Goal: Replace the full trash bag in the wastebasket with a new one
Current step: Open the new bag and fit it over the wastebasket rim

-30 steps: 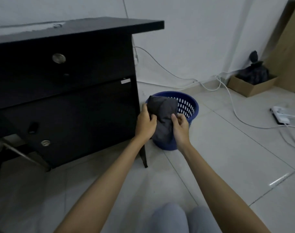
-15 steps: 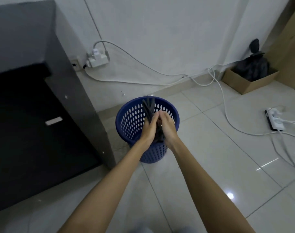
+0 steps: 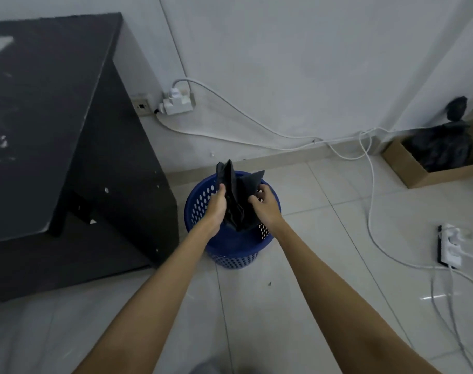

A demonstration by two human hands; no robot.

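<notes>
The blue wastebasket [image 3: 231, 238] stands on the floor just beside the dark desk [image 3: 54, 130], directly under both hands. The new black bag [image 3: 236, 195] hangs upright between them, long axis vertical, lower end already inside the rim. The left hand [image 3: 216, 205] pinches its left edge; the right hand [image 3: 265, 202] pinches the right (fingers curled). The mouth likely needs spreading outward next.

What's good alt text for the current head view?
Seen from above, a person's left hand and right hand hold a crumpled black trash bag over a blue perforated wastebasket on a tiled floor. A black desk stands to the left; a tied full black bag sits in a cardboard box at far right.
</notes>
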